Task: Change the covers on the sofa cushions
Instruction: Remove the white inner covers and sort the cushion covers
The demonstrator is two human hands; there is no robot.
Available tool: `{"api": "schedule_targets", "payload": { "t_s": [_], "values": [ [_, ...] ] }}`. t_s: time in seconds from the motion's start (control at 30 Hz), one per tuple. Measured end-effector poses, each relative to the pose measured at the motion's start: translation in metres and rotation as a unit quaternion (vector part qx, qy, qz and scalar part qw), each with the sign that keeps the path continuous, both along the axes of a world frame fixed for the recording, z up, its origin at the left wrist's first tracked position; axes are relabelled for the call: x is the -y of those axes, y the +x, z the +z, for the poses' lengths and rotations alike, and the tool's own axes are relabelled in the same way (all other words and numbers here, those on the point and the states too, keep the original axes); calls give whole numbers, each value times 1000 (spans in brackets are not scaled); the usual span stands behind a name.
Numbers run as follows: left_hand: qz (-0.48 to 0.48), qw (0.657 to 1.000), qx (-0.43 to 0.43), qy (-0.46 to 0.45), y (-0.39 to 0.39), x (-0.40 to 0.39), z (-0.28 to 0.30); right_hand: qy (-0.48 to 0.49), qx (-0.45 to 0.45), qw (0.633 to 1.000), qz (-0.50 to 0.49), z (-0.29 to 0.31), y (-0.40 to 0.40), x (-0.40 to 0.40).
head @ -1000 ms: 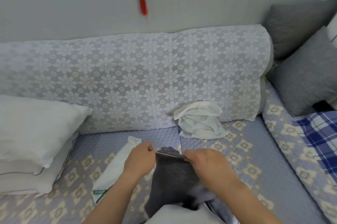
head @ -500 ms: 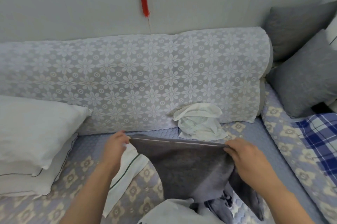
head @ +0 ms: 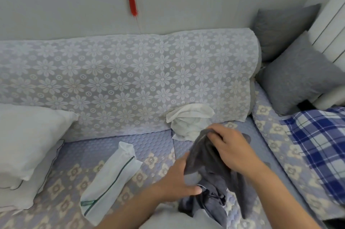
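- Dark grey cushion cover [head: 207, 156] bunched up over the front part of the sofa seat [head: 149, 141], near its front edge, right of the middle seam.
- Right hand [head: 229, 146] gripping the cover's top edge, fingers curled round the cloth, raised above the seat.
- Left hand [head: 179, 178] at the cover's lower left side, fingers tucked behind the fabric, thumb stretched along the underside; grasp itself not clear enough to tell.
- White cushion insert [head: 175, 219] at the seat's front edge, below the hands, partly under the hanging grey cloth.
- Folded white cover with a green stripe [head: 112, 178] flat on the seat, left of the hands.
- Crumpled white mesh cover [head: 190, 120] against the lace-covered backrest [head: 121, 83], just beyond the right hand.
- White pillows [head: 28, 135] stacked at the seat's left end.
- Two grey cushions [head: 298, 79] in the far right corner, a blue plaid cloth [head: 321, 144] before them.
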State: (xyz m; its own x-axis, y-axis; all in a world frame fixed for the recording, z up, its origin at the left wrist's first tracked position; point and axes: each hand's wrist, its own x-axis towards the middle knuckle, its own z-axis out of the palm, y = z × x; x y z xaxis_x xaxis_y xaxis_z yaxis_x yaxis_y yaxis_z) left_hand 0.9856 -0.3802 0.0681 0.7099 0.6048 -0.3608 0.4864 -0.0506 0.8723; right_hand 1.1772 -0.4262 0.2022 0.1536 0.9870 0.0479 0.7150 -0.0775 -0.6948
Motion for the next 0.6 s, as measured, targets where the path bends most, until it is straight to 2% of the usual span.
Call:
{"api": "schedule_targets", "payload": {
  "t_s": [0.1, 0.17, 0.23, 0.3, 0.33, 0.4, 0.47, 0.5, 0.53, 0.6],
  "values": [
    [79, 989, 24, 124, 3, -1, -5, 27, 22, 999, 21, 19, 9, -3],
    [147, 969, -34, 193, -13, -21, -9, 36, 35, 999, 20, 23, 26, 0],
    [183, 947, -76, 254, -36, -51, -5, 33, 122, 992, -1, 12, 51, 4],
    [141, 924, -100, 341, -53, -84, 13, -57, 245, 968, -9, -17, 75, 11],
    [86, 906, -147, 386, -58, -100, 29, -126, 290, 949, -11, -36, 81, 15],
    [-22, 865, -267, 424, -55, -126, 69, -217, 331, 918, -31, -68, 90, 19],
    [-41, 836, -319, 444, -47, -143, 107, -226, 355, 900, -113, -72, 98, 12],
    [-8, 822, -307, 479, -46, -150, 126, -189, 352, 901, -171, -66, 102, 5],
    [53, 796, -254, 546, -48, -156, 140, -122, 335, 908, -220, -58, 110, -3],
    [180, 714, -94, 671, -56, -155, 153, 83, 295, 905, -296, -39, 114, -6]
  ]
}}
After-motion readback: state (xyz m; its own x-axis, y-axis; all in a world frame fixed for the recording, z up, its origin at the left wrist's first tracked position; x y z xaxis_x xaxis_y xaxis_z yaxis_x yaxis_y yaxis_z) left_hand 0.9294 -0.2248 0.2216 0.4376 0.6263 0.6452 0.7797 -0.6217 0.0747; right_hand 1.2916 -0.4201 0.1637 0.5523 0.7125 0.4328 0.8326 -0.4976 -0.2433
